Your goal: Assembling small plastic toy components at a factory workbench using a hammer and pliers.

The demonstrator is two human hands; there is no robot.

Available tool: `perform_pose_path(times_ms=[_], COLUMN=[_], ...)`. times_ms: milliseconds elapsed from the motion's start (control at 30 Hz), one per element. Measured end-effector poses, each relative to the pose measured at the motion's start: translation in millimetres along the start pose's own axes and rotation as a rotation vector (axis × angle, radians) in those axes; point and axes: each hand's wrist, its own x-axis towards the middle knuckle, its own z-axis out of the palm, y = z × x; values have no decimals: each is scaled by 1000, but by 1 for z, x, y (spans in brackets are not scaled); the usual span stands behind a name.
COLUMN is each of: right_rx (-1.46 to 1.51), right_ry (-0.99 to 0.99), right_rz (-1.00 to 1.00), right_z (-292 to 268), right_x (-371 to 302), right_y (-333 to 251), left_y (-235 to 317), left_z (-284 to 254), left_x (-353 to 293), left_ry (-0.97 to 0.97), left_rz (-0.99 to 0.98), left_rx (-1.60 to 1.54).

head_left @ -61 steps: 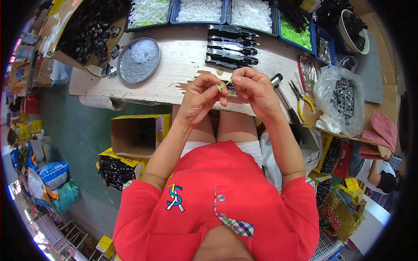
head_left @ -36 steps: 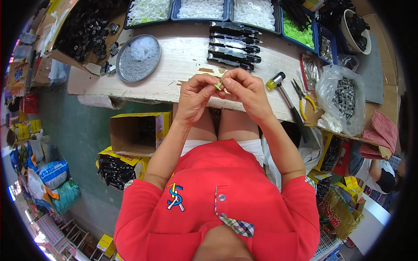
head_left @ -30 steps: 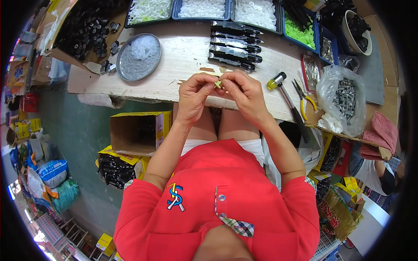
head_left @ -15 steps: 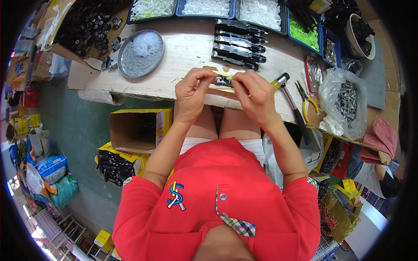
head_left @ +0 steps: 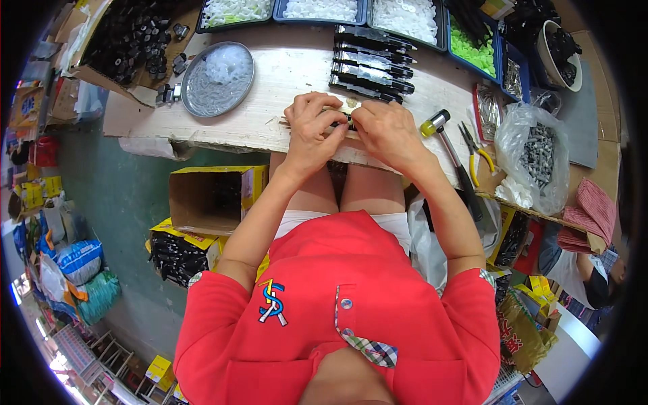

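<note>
Near the front edge of the table, my left hand (head_left: 313, 129) and my right hand (head_left: 390, 132) meet with bent fingers over a small black part (head_left: 349, 121). My fingers cover most of it, so its shape is hard to make out. Both hands are closed on it from either side, low over the wooden surface. Just beyond them, several long black housings (head_left: 370, 67) with silvery strips lie side by side. A hammer (head_left: 451, 152) with a yellow-green face rests right of my right hand.
A round metal dish (head_left: 196, 101) of clear grease-like stuff stands left, by a box of black parts (head_left: 138, 50). Trays of white pieces (head_left: 320, 10) and green pieces (head_left: 472, 50) line the back. Yellow-handled pliers (head_left: 478, 158) and a bag of grey parts (head_left: 536, 158) lie right.
Both hands have moved slightly farther from me and closer together, covering the black part. The green piece at my right fingertips is now hidden. The hammer has shifted slightly.
</note>
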Motion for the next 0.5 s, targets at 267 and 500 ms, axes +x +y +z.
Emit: perform_pose_path(times_ms=[267,500], right_rx=[-78,34], right_ry=[-188,-167], right_rz=[-29,-5], right_z=[-10,-6], right_x=[10,8], right_y=[-7,-3], left_y=[-2,0], left_z=[0,2], left_x=[0,1], left_ry=[-20,-13], left_rz=[8,25], left_rx=[-5,10])
